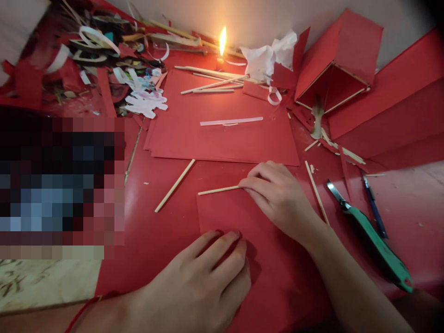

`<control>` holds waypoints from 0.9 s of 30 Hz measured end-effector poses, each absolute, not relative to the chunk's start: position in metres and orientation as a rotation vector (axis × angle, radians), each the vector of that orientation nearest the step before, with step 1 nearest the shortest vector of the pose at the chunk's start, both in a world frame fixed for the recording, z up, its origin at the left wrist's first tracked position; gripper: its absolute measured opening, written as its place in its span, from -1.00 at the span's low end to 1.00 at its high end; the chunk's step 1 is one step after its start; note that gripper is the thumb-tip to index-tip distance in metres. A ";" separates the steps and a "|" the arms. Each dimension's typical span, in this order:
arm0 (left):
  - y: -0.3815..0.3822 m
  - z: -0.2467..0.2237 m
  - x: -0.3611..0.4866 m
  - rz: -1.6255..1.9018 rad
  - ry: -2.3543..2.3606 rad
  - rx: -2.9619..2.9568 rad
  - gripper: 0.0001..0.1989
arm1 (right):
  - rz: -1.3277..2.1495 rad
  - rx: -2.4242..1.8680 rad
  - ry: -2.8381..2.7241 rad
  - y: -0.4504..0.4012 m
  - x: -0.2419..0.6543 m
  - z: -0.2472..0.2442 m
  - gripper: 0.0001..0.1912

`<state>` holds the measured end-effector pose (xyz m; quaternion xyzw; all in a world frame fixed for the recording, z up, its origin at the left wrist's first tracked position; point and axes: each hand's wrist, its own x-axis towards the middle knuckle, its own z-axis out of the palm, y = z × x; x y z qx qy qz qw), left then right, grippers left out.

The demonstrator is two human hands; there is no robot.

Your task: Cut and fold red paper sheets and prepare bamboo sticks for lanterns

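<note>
A red sheet of paper (284,282) lies in front of me on the red surface. Along its far edge runs a thin wooden stick (218,190), its right end pinched between the thumb and fingers of my right hand (277,196). My left hand (208,273) rests palm down on the same sheet, fingers loosely bent and apart, holding nothing. Left of the sheet lies another wooden stick (175,186), touched by neither hand. One more stick (316,192) lies just beyond my right forearm, which partly covers the sheet.
A lit candle (220,62) burns at the back, behind stacked red sheets (222,143) bearing sticks and a pale pink strip (231,121). At right are a green-handled cutter (378,247), a pen (374,208) and a red paper box (354,51). Paper scraps (145,99) crowd the back left.
</note>
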<state>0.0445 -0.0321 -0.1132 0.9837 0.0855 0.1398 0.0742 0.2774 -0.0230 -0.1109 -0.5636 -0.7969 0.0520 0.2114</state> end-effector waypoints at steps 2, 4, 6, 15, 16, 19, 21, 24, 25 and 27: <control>-0.032 -0.113 0.044 0.408 0.265 2.937 -0.63 | 0.144 -1.565 -2.213 -0.023 0.276 -0.111 -0.78; -0.033 -0.114 0.043 0.381 0.266 2.924 -0.62 | 0.144 -1.568 -2.211 -0.023 0.276 -0.111 -0.78; -0.034 -0.115 0.042 0.377 0.269 2.922 -0.61 | 0.143 -1.567 -2.214 -0.023 0.275 -0.110 -0.77; -0.035 -0.117 0.041 0.363 0.289 2.913 -0.63 | 0.108 -1.607 -2.227 -0.024 0.274 -0.109 -0.77; -0.035 -0.117 0.042 0.365 0.285 2.912 -0.62 | 0.099 -1.610 -2.230 -0.024 0.274 -0.109 -0.77; -0.033 -0.116 0.043 0.417 0.300 2.912 -0.63 | 0.082 -1.603 -2.237 -0.023 0.274 -0.109 -0.77; -0.031 -0.115 0.044 0.509 0.346 2.898 -0.62 | 0.069 -1.590 -2.240 -0.022 0.275 -0.110 -0.77; -0.024 -0.114 0.046 0.566 0.474 2.886 -0.52 | 0.072 -1.576 -2.244 -0.022 0.277 -0.112 -0.78; -0.021 -0.114 0.047 0.548 0.532 2.899 -0.46 | 0.084 -1.576 -2.242 -0.021 0.277 -0.112 -0.78; -0.016 -0.116 0.048 0.464 0.631 2.934 -0.30 | 0.113 -1.584 -2.236 -0.022 0.278 -0.111 -0.77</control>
